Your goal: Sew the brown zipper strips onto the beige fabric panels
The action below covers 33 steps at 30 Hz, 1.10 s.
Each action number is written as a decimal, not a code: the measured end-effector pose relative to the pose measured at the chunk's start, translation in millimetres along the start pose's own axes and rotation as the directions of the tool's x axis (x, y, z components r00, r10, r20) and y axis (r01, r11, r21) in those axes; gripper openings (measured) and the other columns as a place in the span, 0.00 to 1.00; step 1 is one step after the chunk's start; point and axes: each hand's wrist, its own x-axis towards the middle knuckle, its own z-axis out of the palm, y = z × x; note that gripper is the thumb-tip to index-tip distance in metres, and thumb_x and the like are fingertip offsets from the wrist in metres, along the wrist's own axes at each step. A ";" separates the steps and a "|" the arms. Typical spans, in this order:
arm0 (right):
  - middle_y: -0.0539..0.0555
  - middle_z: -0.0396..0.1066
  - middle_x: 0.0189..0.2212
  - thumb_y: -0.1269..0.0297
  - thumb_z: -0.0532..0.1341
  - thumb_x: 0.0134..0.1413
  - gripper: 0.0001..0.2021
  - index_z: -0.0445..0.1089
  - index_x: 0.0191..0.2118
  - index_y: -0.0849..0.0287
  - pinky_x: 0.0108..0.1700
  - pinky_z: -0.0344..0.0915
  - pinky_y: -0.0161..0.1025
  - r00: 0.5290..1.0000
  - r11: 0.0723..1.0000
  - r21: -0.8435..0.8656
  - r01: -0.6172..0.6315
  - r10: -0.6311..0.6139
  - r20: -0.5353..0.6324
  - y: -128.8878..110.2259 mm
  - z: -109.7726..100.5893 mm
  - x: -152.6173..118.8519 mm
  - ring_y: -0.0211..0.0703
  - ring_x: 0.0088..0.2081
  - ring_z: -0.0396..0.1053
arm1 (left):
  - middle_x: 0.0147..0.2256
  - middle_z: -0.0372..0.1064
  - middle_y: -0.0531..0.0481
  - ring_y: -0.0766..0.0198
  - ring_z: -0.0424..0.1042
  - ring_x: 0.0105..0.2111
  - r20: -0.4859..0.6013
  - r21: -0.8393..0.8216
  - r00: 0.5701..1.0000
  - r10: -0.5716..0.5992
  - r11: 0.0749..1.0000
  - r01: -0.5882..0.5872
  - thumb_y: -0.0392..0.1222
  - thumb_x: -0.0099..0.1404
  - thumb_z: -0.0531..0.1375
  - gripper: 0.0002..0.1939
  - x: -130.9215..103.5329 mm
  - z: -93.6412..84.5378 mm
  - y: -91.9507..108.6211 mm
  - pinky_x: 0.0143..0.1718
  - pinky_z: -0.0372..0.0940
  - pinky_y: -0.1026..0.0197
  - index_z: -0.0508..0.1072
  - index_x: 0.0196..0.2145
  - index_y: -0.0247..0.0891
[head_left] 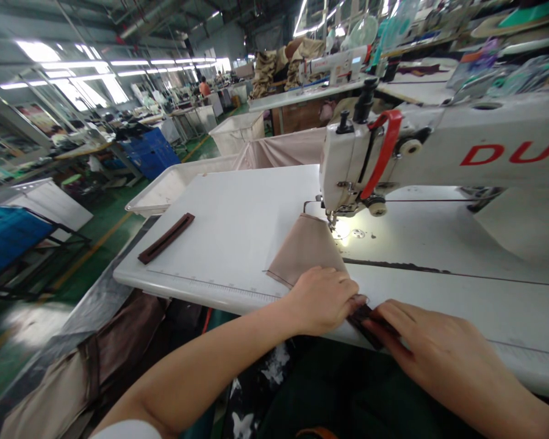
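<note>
A beige fabric piece lies on the white table beside the sewing machine's needle, its upper right edge close to the presser foot. My left hand rests on its lower end, with the fingers pinched at the near end of a dark brown strip. On the strip's other side, my right hand grips it between thumb and fingers at the table's front edge. The sewing machine has its lamp lit over the needle plate. Another dark brown strip lies apart at the table's left.
Brown and beige fabric hangs below the table at left. A white bin stands behind the table's left end. Pinkish cloth lies behind the table. Farther off are blue crates, a second sewing machine and a person.
</note>
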 end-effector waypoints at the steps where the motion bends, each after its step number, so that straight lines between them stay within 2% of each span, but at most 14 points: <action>1: 0.47 0.61 0.17 0.62 0.43 0.68 0.17 0.57 0.27 0.54 0.21 0.51 0.39 1.000 1.000 -0.008 0.021 -0.021 -0.009 -0.1 -0.1 0.4 0.40 0.17 0.63 | 0.36 0.71 0.47 0.58 0.71 0.38 0.004 -0.005 1.000 0.004 1.000 -0.004 0.44 0.73 0.48 0.16 0.7 -0.2 -1.2 0.36 0.62 0.59 0.70 0.34 0.34; 4: 0.47 0.60 0.18 0.63 0.43 0.68 0.17 0.57 0.27 0.54 0.21 0.49 0.39 0.999 0.999 -0.023 0.033 -0.034 -0.022 -1.7 2.8 -2.2 0.39 0.17 0.62 | 0.35 0.72 0.48 0.59 0.71 0.38 0.020 -0.025 1.000 0.017 1.000 -0.016 0.43 0.74 0.47 0.17 2.8 -1.9 -4.8 0.39 0.63 0.60 0.70 0.35 0.34; 8: 0.48 0.62 0.20 0.62 0.44 0.68 0.17 0.59 0.28 0.55 0.23 0.49 0.40 1.000 1.000 0.003 -0.017 0.017 -0.007 -3.4 8.4 -10.2 0.40 0.19 0.62 | 0.36 0.72 0.47 0.60 0.71 0.39 0.036 -0.041 0.999 0.029 0.999 -0.027 0.42 0.74 0.47 0.16 3.6 -6.6 -6.9 0.42 0.63 0.61 0.70 0.36 0.33; 12: 0.49 0.67 0.25 0.58 0.47 0.68 0.15 0.63 0.33 0.57 0.24 0.53 0.38 0.987 0.984 0.075 -0.163 0.163 0.007 -1.2 7.4 -14.6 0.38 0.23 0.66 | 0.36 0.72 0.47 0.60 0.71 0.39 0.047 -0.048 0.998 0.032 0.998 -0.030 0.42 0.75 0.47 0.16 2.8 -9.8 -6.6 0.41 0.63 0.61 0.70 0.35 0.33; 15: 0.50 0.69 0.27 0.57 0.47 0.68 0.15 0.66 0.36 0.58 0.25 0.53 0.37 0.972 0.973 0.029 -0.230 0.231 -0.044 0.6 4.9 -13.9 0.38 0.24 0.68 | 0.36 0.72 0.47 0.60 0.71 0.38 0.051 -0.051 0.998 0.033 0.998 -0.031 0.41 0.75 0.46 0.16 2.6 -10.2 -7.0 0.41 0.63 0.61 0.69 0.35 0.33; 17: 0.50 0.69 0.25 0.57 0.46 0.68 0.17 0.66 0.34 0.58 0.23 0.52 0.38 0.973 0.974 -0.011 -0.228 0.227 -0.048 0.6 4.8 -12.9 0.39 0.23 0.67 | 0.35 0.72 0.47 0.60 0.71 0.38 0.044 -0.055 0.998 0.036 0.998 -0.033 0.41 0.75 0.46 0.17 2.5 -10.0 -7.4 0.40 0.62 0.61 0.69 0.34 0.33; 23: 0.50 0.68 0.25 0.57 0.45 0.68 0.18 0.65 0.32 0.58 0.23 0.52 0.39 0.971 0.971 -0.073 -0.229 0.233 0.052 -2.1 6.1 -10.5 0.40 0.22 0.66 | 0.35 0.72 0.48 0.60 0.71 0.37 0.027 -0.063 0.999 0.030 0.998 -0.029 0.41 0.74 0.46 0.17 2.0 -8.9 -7.8 0.40 0.62 0.61 0.69 0.34 0.34; 29: 0.50 0.66 0.23 0.59 0.45 0.68 0.18 0.64 0.29 0.56 0.23 0.51 0.39 0.979 0.979 -0.084 -0.187 0.193 0.065 -1.5 5.4 -7.7 0.41 0.22 0.66 | 0.34 0.71 0.48 0.61 0.70 0.37 0.015 -0.080 0.999 0.035 0.996 -0.034 0.42 0.74 0.47 0.17 1.5 -6.8 -8.3 0.39 0.62 0.62 0.69 0.33 0.34; 31: 0.50 0.67 0.23 0.57 0.45 0.68 0.18 0.63 0.30 0.56 0.22 0.53 0.38 0.979 0.981 -0.029 -0.190 0.191 0.071 2.3 4.7 -9.2 0.41 0.21 0.67 | 0.35 0.72 0.48 0.61 0.70 0.37 0.011 -0.085 1.000 0.029 0.996 -0.028 0.42 0.74 0.47 0.16 1.3 -6.7 -8.7 0.39 0.62 0.62 0.69 0.33 0.34; 33: 0.49 0.69 0.23 0.52 0.49 0.66 0.16 0.64 0.33 0.55 0.21 0.57 0.35 0.966 0.963 0.096 -0.254 0.247 0.078 8.1 3.6 -12.7 0.39 0.21 0.69 | 0.35 0.72 0.48 0.61 0.71 0.37 0.010 -0.092 1.000 0.023 0.996 -0.022 0.42 0.74 0.47 0.16 1.1 -7.1 -9.3 0.39 0.62 0.62 0.69 0.34 0.34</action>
